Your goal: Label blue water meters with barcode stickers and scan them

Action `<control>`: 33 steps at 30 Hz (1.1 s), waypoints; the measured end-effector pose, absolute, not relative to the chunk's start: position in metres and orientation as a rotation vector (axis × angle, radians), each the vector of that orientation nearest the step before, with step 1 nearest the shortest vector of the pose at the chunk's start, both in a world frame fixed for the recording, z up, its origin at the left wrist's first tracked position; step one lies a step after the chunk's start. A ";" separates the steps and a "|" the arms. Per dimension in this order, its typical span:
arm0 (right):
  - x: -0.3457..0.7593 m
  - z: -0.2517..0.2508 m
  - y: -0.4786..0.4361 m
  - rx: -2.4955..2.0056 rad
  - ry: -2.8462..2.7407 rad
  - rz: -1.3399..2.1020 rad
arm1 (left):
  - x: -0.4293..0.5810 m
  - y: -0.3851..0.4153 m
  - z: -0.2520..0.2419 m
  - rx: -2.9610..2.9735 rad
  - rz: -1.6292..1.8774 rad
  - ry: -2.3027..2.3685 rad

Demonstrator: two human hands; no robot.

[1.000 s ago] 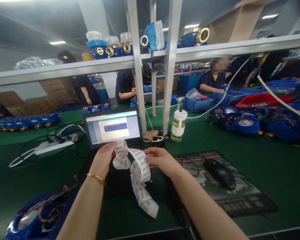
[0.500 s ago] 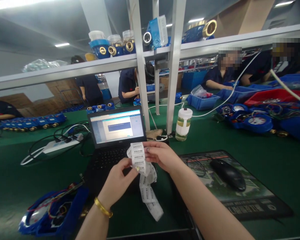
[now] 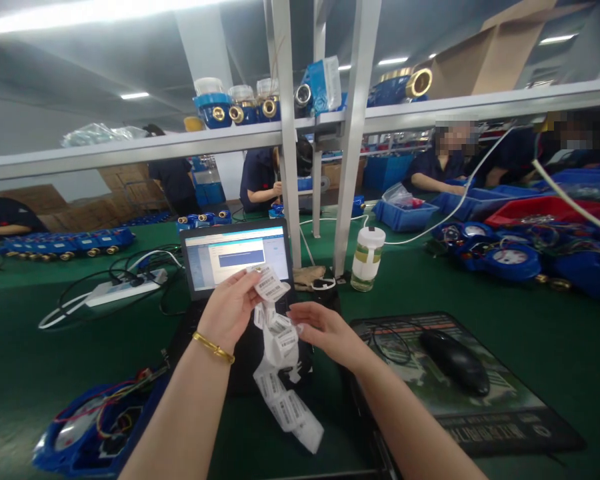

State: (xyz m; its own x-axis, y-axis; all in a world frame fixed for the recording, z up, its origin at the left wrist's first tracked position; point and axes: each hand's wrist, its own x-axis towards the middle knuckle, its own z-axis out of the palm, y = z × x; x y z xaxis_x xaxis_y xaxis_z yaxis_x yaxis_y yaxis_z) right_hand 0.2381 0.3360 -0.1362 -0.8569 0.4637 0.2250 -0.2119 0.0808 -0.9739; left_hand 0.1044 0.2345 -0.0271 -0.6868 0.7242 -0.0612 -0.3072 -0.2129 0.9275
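A long strip of white barcode labels [image 3: 283,407] hangs in loose folds in front of the laptop [image 3: 237,257]. Its upper end is pinched by my left hand [image 3: 227,310], which has a gold bangle at the wrist. To the right of the folds is my right hand [image 3: 330,333], fingers bent and parted, with its fingertips beside the strip; whether they touch it is hard to tell. The strip's lower end trails down toward the table's near edge. The laptop's screen is lit, and the hands and labels partly cover its keyboard.
A black mouse [image 3: 455,360] rests on a mouse pad [image 3: 410,393] at right. Behind stands a bottle [image 3: 367,260]. An opened blue meter [image 3: 95,427] lies at lower left, a power strip [image 3: 125,288] above it. Metal posts [image 3: 353,140] hold a shelf; people sit beyond.
My left hand has risen with the strip's top end. My right hand has moved lower and away from that end, its fingers now apart. More of the strip hangs unfolded, and the view has tilted slightly.
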 end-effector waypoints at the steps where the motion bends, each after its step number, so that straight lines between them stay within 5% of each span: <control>1: 0.238 -0.140 0.336 -0.314 -1.923 1.792 | 0.104 0.236 -0.025 0.492 1.979 1.348; 7: 0.236 -0.147 0.328 -0.394 -2.047 1.722 | 0.104 0.237 -0.017 0.374 2.037 1.248; 16: 0.231 -0.141 0.317 -0.053 -2.262 1.014 | 0.101 0.234 -0.018 0.226 2.108 1.174; 33: 0.226 -0.128 0.337 -0.320 -1.741 1.459 | 0.091 0.207 -0.073 0.213 2.108 1.754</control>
